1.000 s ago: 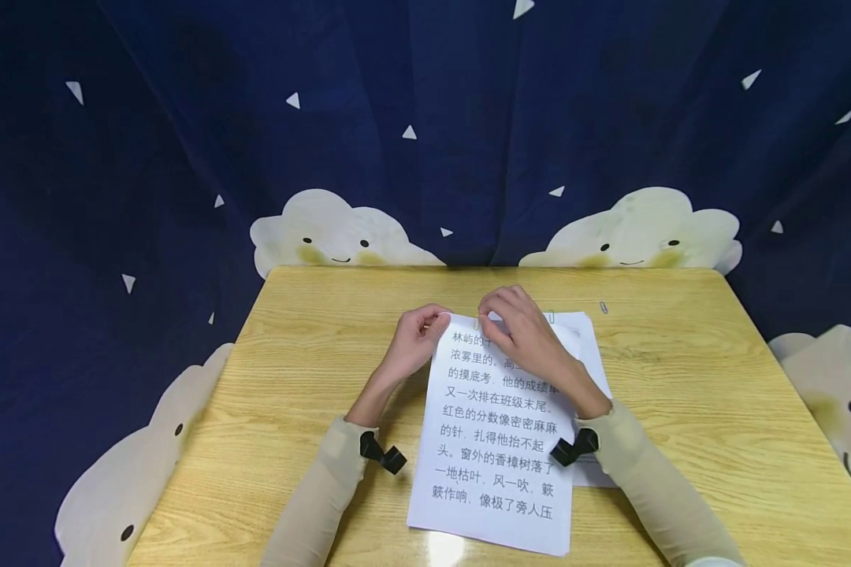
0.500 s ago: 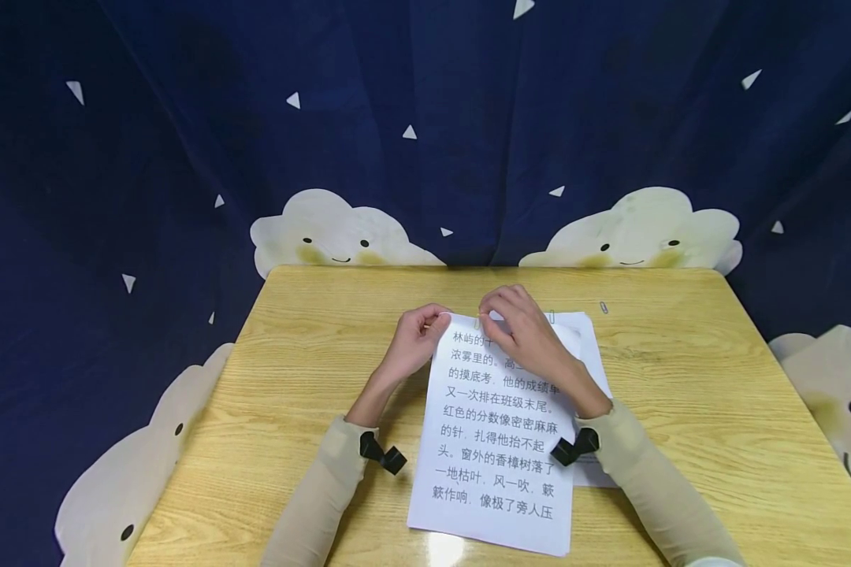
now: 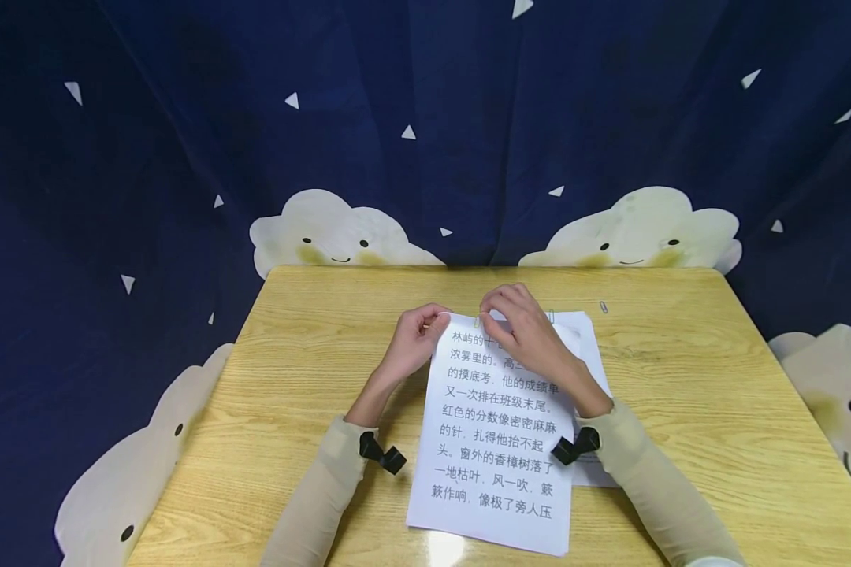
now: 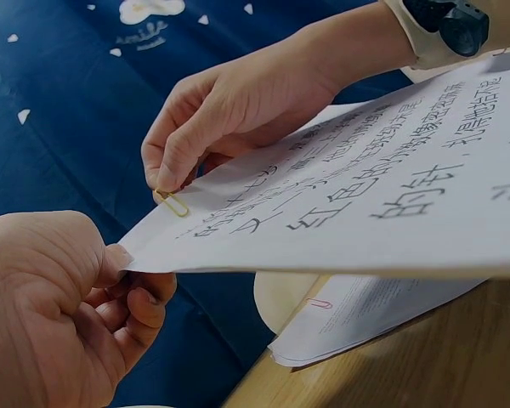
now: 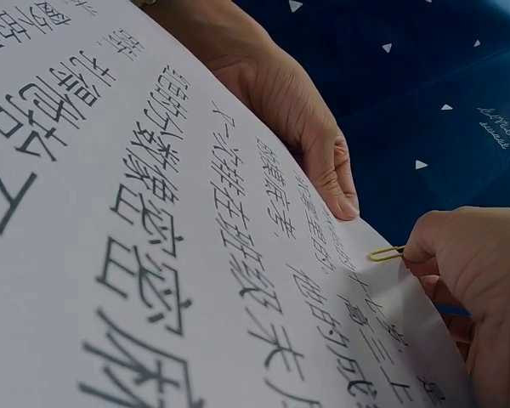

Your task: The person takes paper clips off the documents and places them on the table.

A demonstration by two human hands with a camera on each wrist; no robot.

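My left hand point(image 3: 417, 339) pinches the upper left corner of the printed paper point(image 3: 492, 472), which is raised off the table at its top. At the top edge, my right hand point(image 3: 528, 331) pinches a yellow paper clip point(image 5: 387, 253) between thumb and forefinger. In the left wrist view, the clip's looped end point(image 4: 177, 206) lies over the face of the paper, and its other end is hidden by the fingertips. A small blue piece point(image 5: 452, 311) shows below the right thumb; its kind is unclear.
Another stack of printed sheets point(image 3: 592, 346) lies partly under the held paper, with a paper clip point(image 3: 551, 316) at its top edge. A loose paper clip point(image 3: 604, 307) rests on the wooden table point(image 3: 681, 378) to the right. A dark blue curtain point(image 3: 425, 79) hangs behind.
My right hand has shifted very slightly up, and a little more of the yellow paper clip and the first line of print shows. The left hand stays in place.
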